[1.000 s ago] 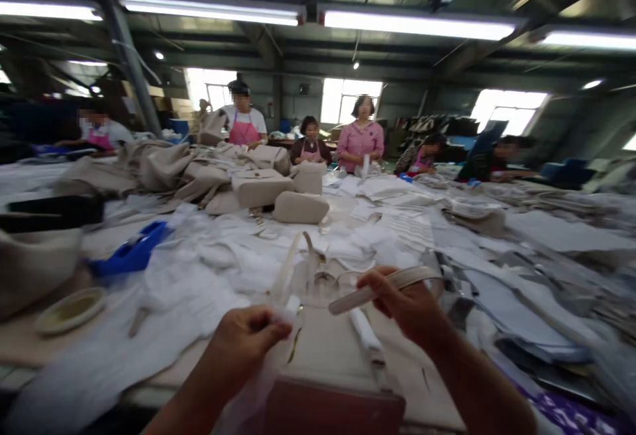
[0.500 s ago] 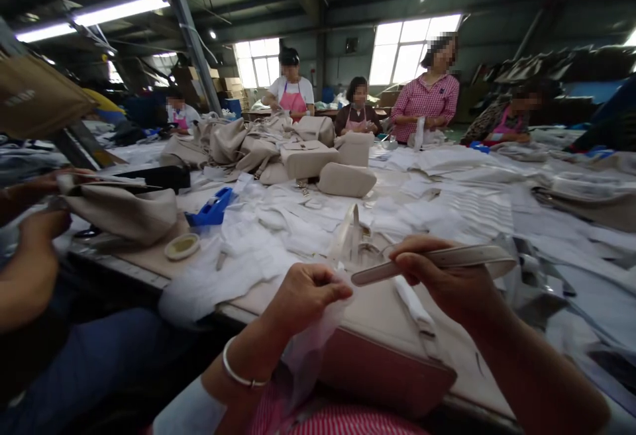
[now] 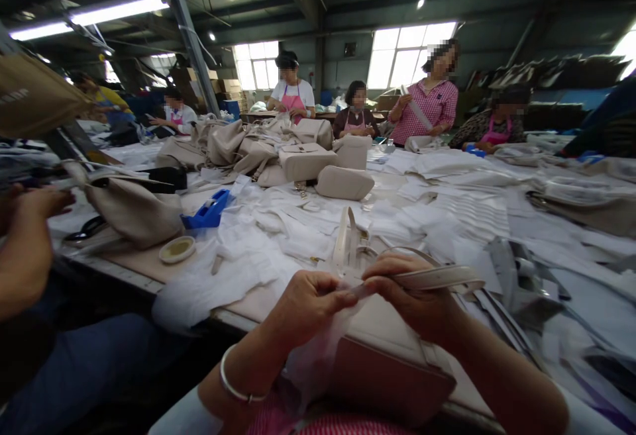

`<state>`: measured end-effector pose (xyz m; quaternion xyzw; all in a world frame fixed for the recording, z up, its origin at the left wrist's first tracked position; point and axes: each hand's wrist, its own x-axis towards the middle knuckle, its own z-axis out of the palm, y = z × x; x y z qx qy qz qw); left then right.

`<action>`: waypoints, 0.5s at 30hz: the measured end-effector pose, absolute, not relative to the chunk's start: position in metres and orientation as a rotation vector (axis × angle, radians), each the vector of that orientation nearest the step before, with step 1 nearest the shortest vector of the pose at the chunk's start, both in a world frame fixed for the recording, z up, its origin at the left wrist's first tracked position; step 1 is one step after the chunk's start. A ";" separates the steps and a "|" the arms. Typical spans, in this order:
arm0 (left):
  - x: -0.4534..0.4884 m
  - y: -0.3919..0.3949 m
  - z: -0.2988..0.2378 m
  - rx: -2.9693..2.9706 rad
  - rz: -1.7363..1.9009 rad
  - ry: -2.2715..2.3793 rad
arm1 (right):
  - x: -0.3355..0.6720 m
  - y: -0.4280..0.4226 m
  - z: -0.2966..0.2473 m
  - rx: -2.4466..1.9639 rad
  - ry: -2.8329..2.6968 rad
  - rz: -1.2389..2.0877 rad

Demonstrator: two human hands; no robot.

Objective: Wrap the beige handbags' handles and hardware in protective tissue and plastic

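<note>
A thin translucent wrapping sheet [image 3: 318, 355] hangs from my left hand [image 3: 311, 306], whose thumb and fingers pinch its upper edge. My right hand [image 3: 415, 292] is closed around a beige bag strap [image 3: 447, 279]; the loop of the strap sticks out to the right. The strap's tip meets the sheet between my two hands, which nearly touch. Below them a beige handbag [image 3: 392, 369] lies at the table edge against my striped apron. Another strap loop [image 3: 346, 240] stands up just behind my hands.
A blue tape dispenser [image 3: 209, 210] and a round white-rimmed dish [image 3: 177, 249] lie to the left. Ahead is a heap of beige bags [image 3: 305, 160]. A grey tape dispenser [image 3: 524, 283] stands at right. At left, a co-worker's hand [image 3: 42, 203] is beside a bag [image 3: 134, 210].
My right hand has moved left and brought the strap tip to the sheet in my left hand. The co-worker's bag at left has tilted, and a standing person has raised a pale strip.
</note>
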<state>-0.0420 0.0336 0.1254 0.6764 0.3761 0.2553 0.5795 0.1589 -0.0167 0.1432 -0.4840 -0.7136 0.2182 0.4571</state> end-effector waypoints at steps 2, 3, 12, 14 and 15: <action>-0.043 0.033 0.122 1.597 0.599 0.878 | 0.157 -0.015 0.134 -1.235 -1.741 0.584; -0.045 0.034 0.121 1.603 0.597 0.888 | 0.158 -0.014 0.131 -1.250 -1.668 0.654; -0.055 0.037 0.121 1.700 0.512 0.907 | 0.178 0.003 0.138 -1.065 -0.952 1.194; -0.048 0.035 0.124 1.704 0.527 0.878 | 0.166 0.005 0.132 -1.090 -1.141 1.198; -0.044 0.034 0.126 1.692 0.535 0.875 | 0.158 0.006 0.128 -1.111 -1.243 1.177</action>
